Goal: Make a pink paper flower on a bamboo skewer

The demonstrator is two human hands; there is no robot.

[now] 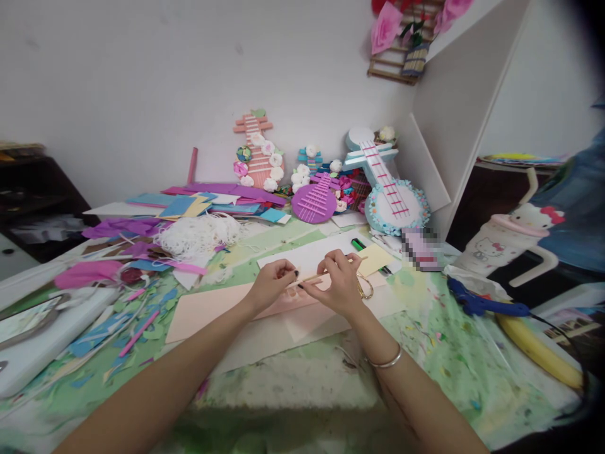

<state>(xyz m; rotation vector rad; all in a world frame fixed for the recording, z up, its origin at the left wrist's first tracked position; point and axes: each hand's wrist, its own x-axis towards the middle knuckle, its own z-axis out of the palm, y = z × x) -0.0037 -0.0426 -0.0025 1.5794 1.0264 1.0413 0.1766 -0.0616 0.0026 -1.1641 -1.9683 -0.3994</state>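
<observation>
My left hand point(270, 287) and my right hand point(336, 284) are close together above the middle of the table, fingers pinched. Between them runs a thin pale stick point(312, 277), lying almost level; its far end pokes out past my right fingers. Whether a strip of paper is wound on it, I cannot tell. Beneath the hands lies a long peach sheet point(203, 310), with pale outlined shapes partly hidden by my fingers. White paper point(274, 260) is behind it. Gold scissor handles point(366, 287) show just right of my right hand, beside a yellow paper piece point(378, 260).
Paper scraps and a heap of white string point(198, 236) cover the left side, near a phone point(31, 320). Decorated paper instruments point(399, 208) lean at the back. At right are a blue glue gun point(486, 306), a banana point(539, 350) and a lidded cup point(496, 246).
</observation>
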